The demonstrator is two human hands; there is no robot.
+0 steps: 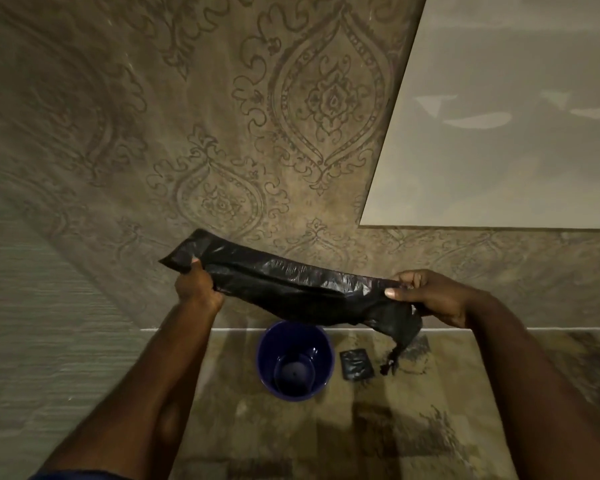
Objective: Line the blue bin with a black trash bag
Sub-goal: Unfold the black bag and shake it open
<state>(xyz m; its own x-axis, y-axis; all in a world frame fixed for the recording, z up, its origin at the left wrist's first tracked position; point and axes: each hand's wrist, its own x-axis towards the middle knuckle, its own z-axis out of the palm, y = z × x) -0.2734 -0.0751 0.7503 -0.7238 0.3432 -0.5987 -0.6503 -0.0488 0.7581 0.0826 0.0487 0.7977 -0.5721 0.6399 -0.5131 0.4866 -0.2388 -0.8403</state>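
Observation:
A black trash bag is stretched sideways in the air between both hands, still mostly folded flat. My left hand grips its left end, and my right hand pinches its right end, where a knotted tail hangs down. Below the bag, on the floor, stands the blue bin, round and upright, with nothing visible inside. The bag hovers above and slightly behind the bin's rim without touching it.
A small folded black bag lies on the floor just right of the bin. A patterned wall rises directly behind the bin, with a pale panel at upper right. The floor is mottled tile.

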